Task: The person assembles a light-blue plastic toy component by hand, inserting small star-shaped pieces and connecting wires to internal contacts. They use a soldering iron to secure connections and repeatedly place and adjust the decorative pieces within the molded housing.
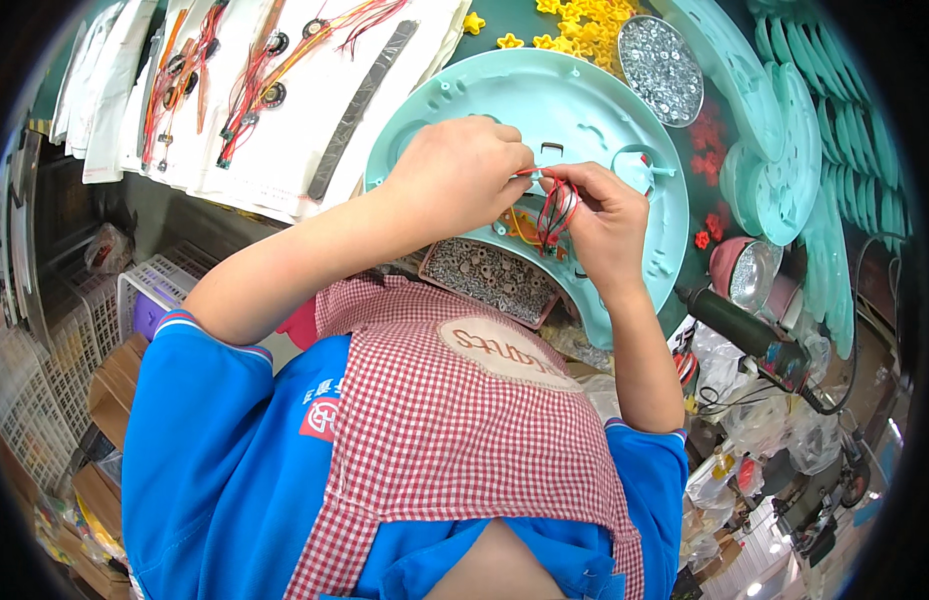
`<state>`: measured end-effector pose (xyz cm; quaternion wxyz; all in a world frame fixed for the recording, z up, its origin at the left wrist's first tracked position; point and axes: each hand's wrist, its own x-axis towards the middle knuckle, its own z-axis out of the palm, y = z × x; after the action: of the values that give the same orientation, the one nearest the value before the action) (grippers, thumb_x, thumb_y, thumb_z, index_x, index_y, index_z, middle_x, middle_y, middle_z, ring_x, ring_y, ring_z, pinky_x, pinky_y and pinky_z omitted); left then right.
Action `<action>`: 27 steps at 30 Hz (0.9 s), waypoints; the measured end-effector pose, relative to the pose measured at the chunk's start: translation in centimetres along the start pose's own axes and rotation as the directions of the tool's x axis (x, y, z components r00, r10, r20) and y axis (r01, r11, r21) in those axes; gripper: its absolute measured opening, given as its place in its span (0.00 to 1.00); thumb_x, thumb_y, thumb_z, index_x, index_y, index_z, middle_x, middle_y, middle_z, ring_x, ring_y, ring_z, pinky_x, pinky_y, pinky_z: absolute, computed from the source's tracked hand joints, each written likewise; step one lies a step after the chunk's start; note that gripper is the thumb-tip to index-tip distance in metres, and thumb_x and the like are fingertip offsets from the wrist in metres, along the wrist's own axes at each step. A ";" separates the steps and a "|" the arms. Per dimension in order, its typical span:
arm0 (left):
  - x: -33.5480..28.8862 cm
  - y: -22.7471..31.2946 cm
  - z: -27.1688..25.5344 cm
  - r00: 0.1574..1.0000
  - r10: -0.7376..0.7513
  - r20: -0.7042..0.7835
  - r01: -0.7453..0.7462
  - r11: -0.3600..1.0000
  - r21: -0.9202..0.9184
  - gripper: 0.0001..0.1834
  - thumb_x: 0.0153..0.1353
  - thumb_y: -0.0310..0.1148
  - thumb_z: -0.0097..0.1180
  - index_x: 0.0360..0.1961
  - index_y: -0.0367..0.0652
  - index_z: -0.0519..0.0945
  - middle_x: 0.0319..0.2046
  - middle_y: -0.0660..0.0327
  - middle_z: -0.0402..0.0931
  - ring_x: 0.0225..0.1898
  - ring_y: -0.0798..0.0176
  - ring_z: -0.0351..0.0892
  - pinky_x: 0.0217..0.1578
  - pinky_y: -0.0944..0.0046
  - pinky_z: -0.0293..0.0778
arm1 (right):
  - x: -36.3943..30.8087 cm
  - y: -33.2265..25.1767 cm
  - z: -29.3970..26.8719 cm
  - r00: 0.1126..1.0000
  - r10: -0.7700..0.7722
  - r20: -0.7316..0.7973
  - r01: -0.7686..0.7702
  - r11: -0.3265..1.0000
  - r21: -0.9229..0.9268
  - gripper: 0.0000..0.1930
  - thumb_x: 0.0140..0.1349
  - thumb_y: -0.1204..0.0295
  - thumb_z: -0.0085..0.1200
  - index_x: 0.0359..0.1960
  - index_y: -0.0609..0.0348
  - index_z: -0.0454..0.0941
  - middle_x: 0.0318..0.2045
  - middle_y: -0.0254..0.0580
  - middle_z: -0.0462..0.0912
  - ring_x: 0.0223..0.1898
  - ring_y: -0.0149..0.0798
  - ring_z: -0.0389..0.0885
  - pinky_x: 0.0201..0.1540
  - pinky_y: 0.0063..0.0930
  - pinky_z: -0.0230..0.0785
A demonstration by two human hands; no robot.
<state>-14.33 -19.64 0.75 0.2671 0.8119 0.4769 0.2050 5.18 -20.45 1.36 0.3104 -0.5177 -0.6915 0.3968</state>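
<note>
White sheets [284, 110] fill the upper left of the frame, carrying bundles of red and orange wires with small round black parts [274, 95]. To their right lies a long dark grey strip [362, 110].

At the upper centre, from my remote seat, I see the left hand [462, 172], its fingers curled closed and the tips seemingly pinching a red wire; the fingertips are partly hidden. Beneath it is a turquoise shell [409, 120], broad and curved, its moulded inside facing up. Just below the hands, at the centre of the frame, sits a tray of small metal parts [489, 270].

Red and black wires [557, 208] hang in a loose bunch over the shell, between the hands. The right hand [606, 208] has thumb and fingers closed on them. I judge the step as sorting or joining wire ends; I cannot tell whether they are connected. The next move calls for a steady pinch, with the loops kept from snagging.

Farther right are yellow stars [596, 22], a round dish of screws [660, 70], and, toward the right edge, stacked turquoise pieces [784, 150].
</note>
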 end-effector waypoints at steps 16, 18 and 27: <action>-2.3 0.2 -0.2 0.999 0.035 0.001 -0.035 0.994 0.101 0.41 0.36 0.54 0.74 0.50 0.41 0.76 0.54 0.57 0.72 0.56 0.54 0.71 0.56 0.56 0.70 | 1.1 1.1 0.5 0.928 -0.310 0.206 0.372 0.777 -0.507 0.11 0.48 0.83 0.56 0.35 0.60 0.80 0.35 0.43 0.79 0.36 0.44 0.80 0.38 0.34 0.75; -2.5 0.2 -0.4 1.000 0.020 0.009 -0.021 0.995 0.094 0.41 0.36 0.54 0.74 0.50 0.41 0.76 0.55 0.58 0.71 0.57 0.54 0.70 0.56 0.56 0.70 | 0.7 1.2 -0.9 0.962 -0.231 0.142 0.268 0.892 -0.365 0.14 0.48 0.85 0.55 0.37 0.59 0.81 0.35 0.42 0.80 0.35 0.44 0.81 0.36 0.32 0.75; -1.8 0.8 0.7 0.996 0.082 -0.024 -0.079 0.991 0.105 0.42 0.34 0.54 0.74 0.50 0.43 0.77 0.55 0.60 0.70 0.57 0.54 0.70 0.54 0.55 0.71 | -0.3 1.1 -2.7 0.953 -0.290 0.085 0.289 0.791 -0.540 0.21 0.48 0.88 0.53 0.44 0.56 0.80 0.30 0.38 0.82 0.33 0.41 0.80 0.36 0.34 0.73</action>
<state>-14.18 -21.78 0.56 0.2094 0.8404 0.4574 0.2018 8.02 -20.00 1.74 0.2078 -0.4730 -0.8462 0.1302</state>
